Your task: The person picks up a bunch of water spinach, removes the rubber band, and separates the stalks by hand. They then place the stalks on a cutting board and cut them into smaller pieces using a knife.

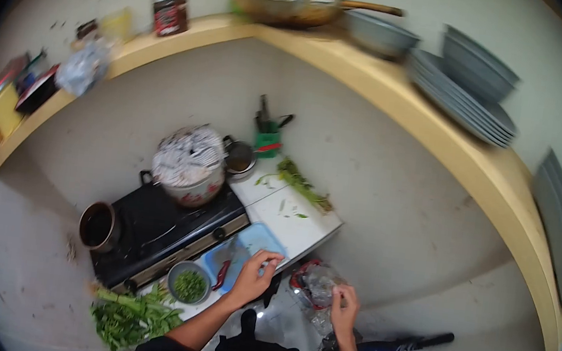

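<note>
My left hand (257, 277) is over the near edge of the blue cutting board (265, 237), its fingers pinched together; anything between them is too small to make out. My right hand (345, 309) is closed at the fingertips on a thin transparent plastic bag (321, 284), right of the counter and above a red-rimmed container (298, 279) on the floor. On the board's left part lie a dark red chili (222, 274) and a knife-like blade that is hard to make out. Beside the board stands a grey bowl (189, 284) of chopped greens.
A black gas stove (151, 220) carries a large covered pot (191, 169) and a small dark pot (100, 226). Leafy greens (129, 318) lie at the counter's near left; stalks (302, 183) lie at the back. A curved shelf (375, 82) with dishes overhangs. A folded umbrella (400, 347) lies right.
</note>
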